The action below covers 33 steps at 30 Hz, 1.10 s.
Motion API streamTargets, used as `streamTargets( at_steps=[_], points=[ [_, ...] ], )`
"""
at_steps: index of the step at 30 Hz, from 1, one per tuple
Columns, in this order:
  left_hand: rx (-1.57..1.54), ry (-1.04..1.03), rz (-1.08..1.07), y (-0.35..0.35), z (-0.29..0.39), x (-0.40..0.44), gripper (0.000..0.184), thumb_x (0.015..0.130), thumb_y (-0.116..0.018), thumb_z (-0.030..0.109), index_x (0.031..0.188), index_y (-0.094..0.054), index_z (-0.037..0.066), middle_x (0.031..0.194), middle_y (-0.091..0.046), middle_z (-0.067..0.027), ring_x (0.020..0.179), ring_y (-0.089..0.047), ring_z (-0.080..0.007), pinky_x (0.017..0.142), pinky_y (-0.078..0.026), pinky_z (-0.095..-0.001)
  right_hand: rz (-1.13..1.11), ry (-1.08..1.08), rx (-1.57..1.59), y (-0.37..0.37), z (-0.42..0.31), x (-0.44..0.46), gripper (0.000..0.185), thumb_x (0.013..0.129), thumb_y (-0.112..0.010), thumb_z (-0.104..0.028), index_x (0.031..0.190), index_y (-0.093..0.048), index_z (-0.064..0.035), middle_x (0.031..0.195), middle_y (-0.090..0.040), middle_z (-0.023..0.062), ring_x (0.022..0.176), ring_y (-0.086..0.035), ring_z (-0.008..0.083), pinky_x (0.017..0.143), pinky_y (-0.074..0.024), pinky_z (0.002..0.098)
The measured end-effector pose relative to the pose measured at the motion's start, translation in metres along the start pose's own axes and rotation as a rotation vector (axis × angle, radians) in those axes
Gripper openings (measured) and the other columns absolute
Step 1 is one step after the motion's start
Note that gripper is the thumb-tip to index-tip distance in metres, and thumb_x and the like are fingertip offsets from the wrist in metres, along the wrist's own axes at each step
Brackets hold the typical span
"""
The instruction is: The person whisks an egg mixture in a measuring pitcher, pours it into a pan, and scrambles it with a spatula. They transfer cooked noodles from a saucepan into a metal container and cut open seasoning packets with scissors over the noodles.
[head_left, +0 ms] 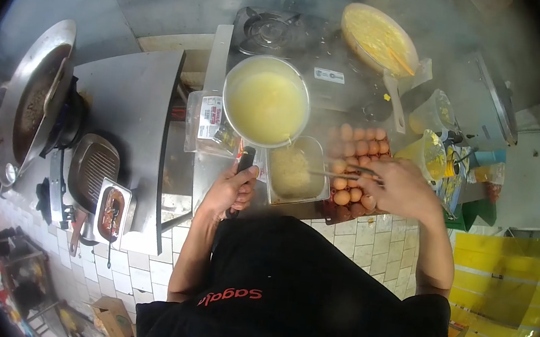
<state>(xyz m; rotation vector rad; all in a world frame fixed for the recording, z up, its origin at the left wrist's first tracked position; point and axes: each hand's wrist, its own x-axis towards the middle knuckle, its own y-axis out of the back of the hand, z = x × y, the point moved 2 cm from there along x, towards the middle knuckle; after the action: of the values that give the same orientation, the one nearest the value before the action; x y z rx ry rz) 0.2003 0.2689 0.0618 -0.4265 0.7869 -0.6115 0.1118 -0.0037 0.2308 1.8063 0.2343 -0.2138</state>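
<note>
My left hand (pixel 233 189) is closed around the black handle of a pot (pixel 267 100) that holds pale yellow liquid. Below the pot, a rectangular metal tray (pixel 297 171) contains a pale, grainy mass. My right hand (pixel 403 187) grips the end of a thin utensil (pixel 344 175), which reaches left into this tray; its exact type is hard to make out. Several brown eggs (pixel 356 145) sit in a red carton right of the tray, partly hidden by my right hand. A clear plastic container (pixel 212 123) with a label stands left of the pot.
A pan of yellow food (pixel 377 38) with a wooden utensil lies at the back right, near a gas burner (pixel 269 32). Clear jugs (pixel 423 153) stand on the right. On the left are a wok (pixel 35 92), a grill pan (pixel 94 172) and a small sauce tray (pixel 113 212).
</note>
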Motion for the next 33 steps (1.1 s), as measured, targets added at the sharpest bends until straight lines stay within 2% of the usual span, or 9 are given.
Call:
streamTargets(
  at_steps=[4, 10, 13, 16, 22, 26, 29, 31, 33],
  points=[
    [0.032, 0.030, 0.004, 0.001, -0.005, 0.001, 0.035, 0.098, -0.054, 0.027, 0.070, -0.037, 0.014, 0.055, -0.030, 0.0057, 0.042, -0.026, -0.0046, 0.036, -0.019, -0.0224, 0.332, 0.145, 0.013, 0.024, -0.014, 0.012, 0.033, 0.087, -0.063, -0.026, 0.109, -0.063, -0.0020, 0.099, -0.066, 0.0184, 0.087, -0.063, 0.0398, 0.075, -0.0495, 0.0464],
    [0.037, 0.059, -0.038, -0.005, -0.007, -0.003, 0.037, 0.099, -0.053, 0.029, 0.070, -0.037, 0.014, 0.054, -0.029, 0.0050, 0.042, -0.025, -0.0057, 0.036, -0.019, -0.0231, 0.144, 0.083, -0.193, -0.008, -0.044, 0.065, 0.031, 0.090, -0.059, -0.028, 0.102, -0.058, 0.0006, 0.099, -0.061, 0.0171, 0.080, -0.064, 0.0394, 0.072, -0.0505, 0.0503],
    [0.010, 0.056, -0.068, -0.005, -0.010, -0.004, 0.036, 0.099, -0.053, 0.028, 0.071, -0.037, 0.014, 0.055, -0.029, 0.0050, 0.042, -0.025, -0.0056, 0.036, -0.020, -0.0227, 0.283, 0.089, -0.142, -0.031, -0.029, 0.085, 0.033, 0.090, -0.060, -0.030, 0.099, -0.058, 0.0018, 0.095, -0.062, 0.0203, 0.079, -0.064, 0.0402, 0.072, -0.0506, 0.0517],
    [-0.015, 0.046, -0.056, -0.006, -0.015, -0.004, 0.030, 0.098, -0.055, 0.030, 0.078, -0.038, 0.016, 0.057, -0.030, 0.0060, 0.043, -0.025, -0.0046, 0.036, -0.019, -0.0217, 0.189, 0.022, -0.030, -0.048, -0.001, 0.102, 0.034, 0.091, -0.060, -0.029, 0.109, -0.064, -0.0004, 0.089, -0.067, 0.0182, 0.083, -0.064, 0.0396, 0.072, -0.0493, 0.0460],
    [0.005, 0.061, -0.039, -0.006, -0.020, -0.002, 0.026, 0.098, -0.055, 0.028, 0.082, -0.040, 0.015, 0.058, -0.030, 0.0058, 0.044, -0.027, -0.0046, 0.037, -0.021, -0.0217, 0.371, 0.070, 0.231, -0.079, 0.002, 0.102, 0.028, 0.091, -0.060, -0.029, 0.099, -0.070, -0.0039, 0.076, -0.065, 0.0205, 0.077, -0.064, 0.0369, 0.070, -0.0481, 0.0454],
    [-0.013, 0.073, -0.045, -0.010, -0.020, -0.004, 0.029, 0.099, -0.055, 0.026, 0.078, -0.038, 0.015, 0.056, -0.028, 0.0063, 0.042, -0.026, -0.0053, 0.037, -0.021, -0.0231, 0.204, -0.068, 0.791, -0.105, 0.008, 0.111, 0.029, 0.094, -0.060, -0.027, 0.099, -0.070, -0.0005, 0.066, -0.062, 0.0050, 0.059, -0.053, 0.0123, 0.056, -0.0406, 0.0281],
    [-0.015, 0.064, -0.040, -0.008, -0.021, -0.006, 0.024, 0.098, -0.055, 0.026, 0.080, -0.042, 0.015, 0.055, -0.028, 0.0079, 0.041, -0.025, -0.0045, 0.037, -0.019, -0.0225, 0.040, -0.182, 1.139, -0.106, 0.009, 0.109, 0.027, 0.095, -0.061, -0.026, 0.094, -0.071, -0.0012, 0.063, -0.052, -0.0045, 0.058, -0.041, 0.0031, 0.051, -0.0313, 0.0207],
    [-0.055, 0.085, -0.055, -0.007, -0.026, -0.005, 0.020, 0.098, -0.055, 0.025, 0.084, -0.045, 0.015, 0.056, -0.029, 0.0086, 0.041, -0.025, -0.0038, 0.036, -0.019, -0.0222, -0.046, -0.139, 1.258, -0.112, 0.026, 0.111, 0.021, 0.093, -0.063, -0.016, 0.103, -0.068, 0.0015, 0.065, -0.050, -0.0055, 0.052, -0.037, 0.0018, 0.046, -0.0263, 0.0186],
    [-0.074, 0.074, -0.074, -0.002, -0.030, -0.003, 0.016, 0.097, -0.055, 0.025, 0.087, -0.048, 0.015, 0.056, -0.031, 0.0094, 0.041, -0.026, -0.0030, 0.036, -0.019, -0.0221, -0.057, -0.254, 1.395, -0.101, 0.020, 0.103, 0.020, 0.094, -0.062, -0.025, 0.087, -0.067, -0.0068, 0.063, -0.046, -0.0072, 0.056, -0.038, 0.0015, 0.050, -0.0270, 0.0184]
  ],
)
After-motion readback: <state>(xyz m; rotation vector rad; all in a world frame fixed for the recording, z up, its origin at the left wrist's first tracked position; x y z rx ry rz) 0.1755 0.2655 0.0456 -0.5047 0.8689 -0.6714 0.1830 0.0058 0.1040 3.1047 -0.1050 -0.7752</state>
